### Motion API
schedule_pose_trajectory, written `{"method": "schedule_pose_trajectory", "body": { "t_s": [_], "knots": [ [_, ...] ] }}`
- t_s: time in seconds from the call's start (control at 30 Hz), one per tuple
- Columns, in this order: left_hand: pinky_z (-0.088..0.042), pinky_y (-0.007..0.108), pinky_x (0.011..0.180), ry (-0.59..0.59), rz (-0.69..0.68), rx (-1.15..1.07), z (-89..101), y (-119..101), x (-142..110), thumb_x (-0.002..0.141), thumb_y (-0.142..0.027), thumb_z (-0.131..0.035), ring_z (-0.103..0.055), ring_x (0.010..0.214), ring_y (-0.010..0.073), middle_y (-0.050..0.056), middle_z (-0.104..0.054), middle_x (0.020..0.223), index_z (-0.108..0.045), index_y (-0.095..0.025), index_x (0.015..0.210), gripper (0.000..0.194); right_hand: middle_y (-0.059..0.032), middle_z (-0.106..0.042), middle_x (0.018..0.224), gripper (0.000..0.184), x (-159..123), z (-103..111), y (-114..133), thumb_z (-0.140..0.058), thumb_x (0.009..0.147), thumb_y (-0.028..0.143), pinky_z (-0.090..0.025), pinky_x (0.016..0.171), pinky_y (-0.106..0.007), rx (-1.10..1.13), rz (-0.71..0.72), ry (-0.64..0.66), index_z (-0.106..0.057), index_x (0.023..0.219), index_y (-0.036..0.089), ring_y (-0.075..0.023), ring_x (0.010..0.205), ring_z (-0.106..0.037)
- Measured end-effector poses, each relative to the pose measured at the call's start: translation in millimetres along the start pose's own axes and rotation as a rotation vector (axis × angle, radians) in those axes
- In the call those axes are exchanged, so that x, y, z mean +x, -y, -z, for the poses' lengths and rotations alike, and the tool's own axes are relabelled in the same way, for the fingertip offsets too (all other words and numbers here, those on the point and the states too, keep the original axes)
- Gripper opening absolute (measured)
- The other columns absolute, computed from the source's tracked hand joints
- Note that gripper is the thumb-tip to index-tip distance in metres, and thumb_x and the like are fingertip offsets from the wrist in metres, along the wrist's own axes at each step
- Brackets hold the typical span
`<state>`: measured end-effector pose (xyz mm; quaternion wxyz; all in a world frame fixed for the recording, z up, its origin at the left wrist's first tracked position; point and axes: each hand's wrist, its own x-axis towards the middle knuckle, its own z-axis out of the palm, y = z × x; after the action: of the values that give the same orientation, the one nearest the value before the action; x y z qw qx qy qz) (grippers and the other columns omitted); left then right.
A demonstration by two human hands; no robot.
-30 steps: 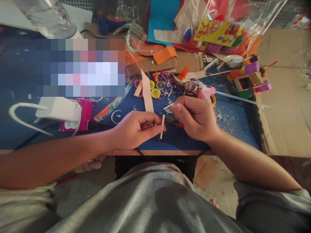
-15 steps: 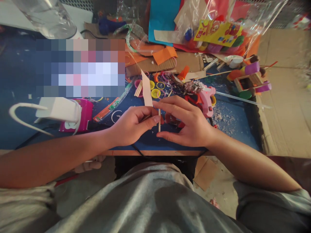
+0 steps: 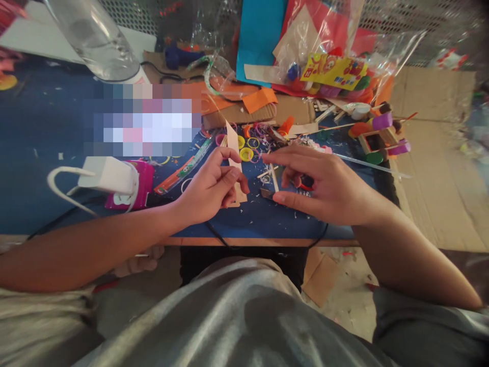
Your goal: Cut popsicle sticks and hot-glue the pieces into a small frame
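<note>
My left hand (image 3: 208,188) is closed on a pale cardboard strip (image 3: 232,140), pinched between thumb and fingers, and the strip points up and away from me. My right hand (image 3: 324,183) hovers just to its right with the fingers stretched out and apart, holding nothing. A short wooden stick (image 3: 274,176) lies on the blue table (image 3: 46,132) between forefinger and thumb of that hand. A small dark scrap (image 3: 266,192) lies beside the thumb tip. Both forearms rest over the table's front edge.
A white charger with cable (image 3: 109,176) sits on a pink box (image 3: 144,179) at the left. Behind it stands a clear bottle (image 3: 95,41). Coloured rings (image 3: 247,148), paper scraps, a plastic bag of craft bits (image 3: 328,61) and a wooden toy car (image 3: 382,135) crowd the back.
The stick held upright between both hands now lies on the table. My right hand has opened and drawn back to the right. The left hand has tilted the strip up.
</note>
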<state>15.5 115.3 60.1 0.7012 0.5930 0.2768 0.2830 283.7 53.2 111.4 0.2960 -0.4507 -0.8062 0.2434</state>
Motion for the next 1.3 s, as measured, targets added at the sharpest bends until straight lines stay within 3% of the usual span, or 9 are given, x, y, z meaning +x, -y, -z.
{"method": "schedule_pose_trajectory", "body": {
  "t_s": [0.13,0.3,0.47,0.57,0.7,0.83,1.0,1.13,1.3],
  "knots": [
    [-0.027,0.021,0.044,-0.013,0.015,0.042,0.3,-1.5,-1.8,0.11,-0.053,-0.072,-0.039,0.047,0.0046,-0.009,-0.054,0.076,-0.054,-0.023,0.11,0.035,-0.0162,-0.084,0.139,0.047,-9.7,-5.6,1.9,-0.079,0.107,0.044,-0.067,0.109,-0.055,-0.208,0.006,0.147,-0.076,0.146,0.018,-0.0356,0.125,-0.08],
    [-0.03,0.022,0.052,-0.089,0.03,-0.069,1.7,-1.1,1.5,0.097,-0.025,-0.066,-0.037,0.056,0.0064,-0.006,-0.046,0.078,-0.067,-0.018,0.108,0.013,-0.0192,-0.084,0.136,0.052,-31.1,-27.4,16.0,-0.079,0.106,0.048,-0.066,0.11,-0.065,-0.321,0.033,0.16,-0.073,0.144,0.013,-0.0432,0.128,-0.073],
    [-0.046,0.02,0.057,-0.064,-0.067,-0.07,1.5,1.7,2.1,0.102,-0.025,-0.069,-0.054,0.06,0.0057,-0.005,-0.06,0.092,-0.053,-0.024,0.134,0.036,-0.0191,-0.084,0.134,0.051,-44.5,-46.6,21.9,-0.081,0.104,0.04,-0.064,0.111,-0.072,-0.301,-0.04,0.091,-0.067,0.146,0.015,-0.0484,0.143,-0.064],
    [-0.051,0.018,0.052,-0.032,-0.036,-0.004,0.1,-0.4,-1.1,0.112,-0.033,-0.067,-0.075,0.069,0.0101,0.0,-0.068,0.105,-0.048,-0.025,0.125,0.024,-0.0178,-0.085,0.135,0.037,-40.8,-55.1,17.3,-0.081,0.105,0.041,-0.061,0.115,-0.074,-0.306,-0.06,0.058,-0.071,0.134,0.02,-0.0504,0.149,-0.06],
    [-0.054,0.016,0.051,-0.003,-0.021,0.077,0.4,-2.9,-4.1,0.114,-0.039,-0.065,-0.081,0.079,0.0119,0.007,-0.07,0.122,-0.056,-0.02,0.116,0.021,-0.0192,-0.07,0.166,0.028,-32.9,-58.3,13.1,-0.078,0.106,0.047,-0.057,0.116,-0.078,-0.395,-0.076,0.083,-0.073,0.115,0.022,-0.0526,0.154,-0.056],
    [-0.059,0.015,0.057,-0.004,-0.021,0.138,2.6,-0.8,-6.2,0.111,-0.036,-0.071,-0.079,0.089,0.012,0.014,-0.065,0.144,-0.058,-0.021,0.134,0.03,-0.0215,-0.067,0.165,0.036,-41.0,-45.3,7.6,-0.072,0.109,0.053,-0.056,0.117,-0.071,-0.386,-0.156,-0.004,-0.073,0.129,0.023,-0.0459,0.144,-0.066],
    [-0.069,0.024,0.084,0.046,-0.069,0.22,3.2,4.8,-7.3,0.104,-0.028,-0.079,-0.076,0.105,0.0143,0.016,-0.063,0.152,-0.054,-0.023,0.143,0.047,-0.019,-0.077,0.118,0.028,-70.4,-24.7,-16.2,-0.066,0.109,0.048,-0.061,0.097,-0.056,-0.554,-0.525,-0.436,-0.074,0.116,0.022,-0.0381,0.108,-0.075],
    [-0.064,0.024,0.08,0.049,-0.13,0.254,4.1,8.6,-5.9,0.105,-0.04,-0.083,-0.076,0.106,0.0159,0.017,-0.067,0.146,-0.056,-0.021,0.142,0.05,-0.0122,-0.075,0.099,0.04,-79.1,-25.6,-35.2,-0.071,0.101,0.058,-0.057,0.082,-0.048,-0.549,-0.706,-0.489,-0.074,0.116,0.021,-0.0291,0.08,-0.068],
    [-0.061,0.028,0.086,0.07,-0.142,0.357,8.8,9.1,-5.9,0.107,-0.053,-0.081,-0.076,0.103,0.0176,0.014,-0.077,0.125,-0.066,-0.018,0.141,0.051,-0.0126,-0.075,0.093,0.033,-69.6,-34.2,-47.8,-0.063,0.103,0.055,-0.05,0.079,-0.043,-0.532,-0.744,-0.397,-0.071,0.103,0.024,-0.0307,0.082,-0.066]
  ]
}}
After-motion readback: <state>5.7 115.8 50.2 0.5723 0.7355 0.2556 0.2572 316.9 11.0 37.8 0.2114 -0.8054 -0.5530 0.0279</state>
